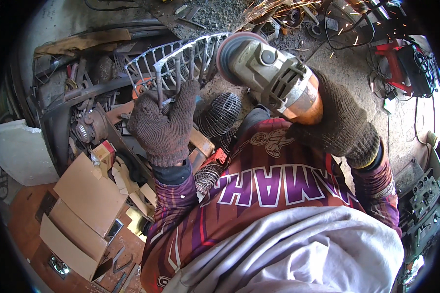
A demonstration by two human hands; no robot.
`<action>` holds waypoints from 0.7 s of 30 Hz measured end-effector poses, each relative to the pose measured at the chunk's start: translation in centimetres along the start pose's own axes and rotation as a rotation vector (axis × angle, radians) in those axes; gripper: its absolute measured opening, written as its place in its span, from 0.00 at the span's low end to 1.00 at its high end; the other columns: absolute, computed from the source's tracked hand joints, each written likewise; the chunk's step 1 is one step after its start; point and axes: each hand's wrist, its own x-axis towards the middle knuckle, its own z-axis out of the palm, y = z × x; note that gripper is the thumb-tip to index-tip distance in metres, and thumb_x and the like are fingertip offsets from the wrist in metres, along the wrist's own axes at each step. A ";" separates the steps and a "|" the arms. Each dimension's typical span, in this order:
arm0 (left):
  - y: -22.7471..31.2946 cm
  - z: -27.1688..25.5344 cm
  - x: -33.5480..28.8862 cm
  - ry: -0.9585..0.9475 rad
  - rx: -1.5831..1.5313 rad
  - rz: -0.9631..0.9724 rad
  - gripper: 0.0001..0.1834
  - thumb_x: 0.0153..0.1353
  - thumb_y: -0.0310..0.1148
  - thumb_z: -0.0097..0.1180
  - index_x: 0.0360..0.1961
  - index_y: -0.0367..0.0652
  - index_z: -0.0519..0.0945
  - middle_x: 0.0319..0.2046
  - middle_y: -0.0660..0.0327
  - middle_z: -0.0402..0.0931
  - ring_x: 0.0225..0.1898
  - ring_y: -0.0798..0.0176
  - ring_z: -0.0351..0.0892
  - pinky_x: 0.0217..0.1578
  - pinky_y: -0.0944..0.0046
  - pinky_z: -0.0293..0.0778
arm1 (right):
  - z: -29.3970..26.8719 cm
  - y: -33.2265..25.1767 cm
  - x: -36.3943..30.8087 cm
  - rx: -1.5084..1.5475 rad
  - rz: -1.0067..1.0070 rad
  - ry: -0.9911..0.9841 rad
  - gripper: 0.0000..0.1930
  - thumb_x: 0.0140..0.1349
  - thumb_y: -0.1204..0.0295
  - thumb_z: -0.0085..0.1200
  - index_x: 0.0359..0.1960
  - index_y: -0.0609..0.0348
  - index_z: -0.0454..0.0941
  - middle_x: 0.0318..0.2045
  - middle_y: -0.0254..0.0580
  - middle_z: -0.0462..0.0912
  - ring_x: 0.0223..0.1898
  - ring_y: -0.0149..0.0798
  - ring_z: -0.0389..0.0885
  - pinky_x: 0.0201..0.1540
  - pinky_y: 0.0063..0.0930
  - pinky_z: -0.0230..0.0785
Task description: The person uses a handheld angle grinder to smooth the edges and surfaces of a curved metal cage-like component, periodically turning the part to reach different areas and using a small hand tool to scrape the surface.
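Observation:
My right hand (344,117), in a dark knitted glove, is wrapped round the body of an angle grinder (278,73) with a worn orange and grey housing. Its reddish disc (230,58) is at the right end of a welded metal rod frame (181,56), and sparks spray out toward the top. My left hand (166,122), gloved the same way, grips a rod at the near end of this frame, which is built of bars with several cross rods. Whether disc and metal touch is hidden behind the disc.
Coiled metal wire shapes (220,115) lie beneath my hands. To the left are an open cardboard box (85,210), a white panel (24,151) and a scrap-filled rack (83,97). A red and black machine (406,68) with cables stands at right, above dark metal parts (425,205).

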 end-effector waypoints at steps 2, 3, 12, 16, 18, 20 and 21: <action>-0.3 0.0 0.1 -0.020 0.003 -0.003 0.23 0.45 0.50 0.73 0.20 0.39 0.79 0.17 0.59 0.77 0.17 0.61 0.76 0.22 0.62 0.69 | -0.2 0.0 0.0 -0.043 -0.008 0.038 0.42 0.46 0.74 0.71 0.64 0.61 0.62 0.55 0.46 0.75 0.58 0.39 0.73 0.61 0.34 0.64; -0.2 -0.2 0.2 -0.033 0.019 0.014 0.22 0.46 0.48 0.73 0.22 0.38 0.80 0.17 0.59 0.78 0.18 0.63 0.76 0.23 0.63 0.70 | -0.3 -0.2 0.1 -0.059 -0.014 0.041 0.42 0.46 0.74 0.71 0.64 0.61 0.62 0.55 0.46 0.75 0.58 0.39 0.73 0.61 0.34 0.64; -1.6 0.1 0.4 0.020 -0.097 -0.020 0.23 0.44 0.48 0.74 0.24 0.37 0.81 0.19 0.57 0.77 0.19 0.60 0.76 0.23 0.61 0.70 | -1.6 -2.8 0.5 -0.007 -0.089 0.007 0.44 0.42 0.74 0.72 0.64 0.61 0.62 0.56 0.47 0.75 0.57 0.40 0.74 0.60 0.35 0.65; -1.2 -0.1 0.7 0.026 -0.082 -0.049 0.23 0.44 0.46 0.74 0.27 0.36 0.81 0.20 0.58 0.78 0.20 0.60 0.77 0.25 0.62 0.71 | -0.8 0.2 0.8 -0.058 -0.091 0.035 0.44 0.43 0.74 0.72 0.64 0.62 0.61 0.56 0.48 0.75 0.58 0.40 0.73 0.60 0.35 0.65; -1.7 0.0 0.4 0.045 -0.070 -0.026 0.23 0.45 0.47 0.74 0.27 0.37 0.81 0.20 0.58 0.78 0.20 0.60 0.77 0.24 0.62 0.71 | -0.7 0.5 0.8 -0.038 -0.088 0.031 0.44 0.44 0.73 0.72 0.64 0.62 0.61 0.56 0.48 0.74 0.58 0.41 0.73 0.60 0.35 0.65; -1.6 0.0 0.4 0.050 -0.064 -0.033 0.24 0.45 0.48 0.73 0.27 0.37 0.81 0.20 0.58 0.78 0.21 0.60 0.77 0.24 0.62 0.71 | -0.7 -0.5 0.9 -0.073 -0.047 0.022 0.44 0.45 0.72 0.72 0.64 0.62 0.61 0.56 0.48 0.74 0.58 0.41 0.73 0.61 0.36 0.64; -1.3 -0.1 0.4 0.047 -0.064 -0.051 0.24 0.46 0.49 0.73 0.26 0.37 0.81 0.20 0.58 0.78 0.21 0.60 0.77 0.24 0.62 0.71 | -0.6 -0.7 0.9 -0.082 -0.039 0.020 0.44 0.45 0.72 0.72 0.64 0.62 0.61 0.56 0.48 0.74 0.58 0.41 0.73 0.61 0.36 0.64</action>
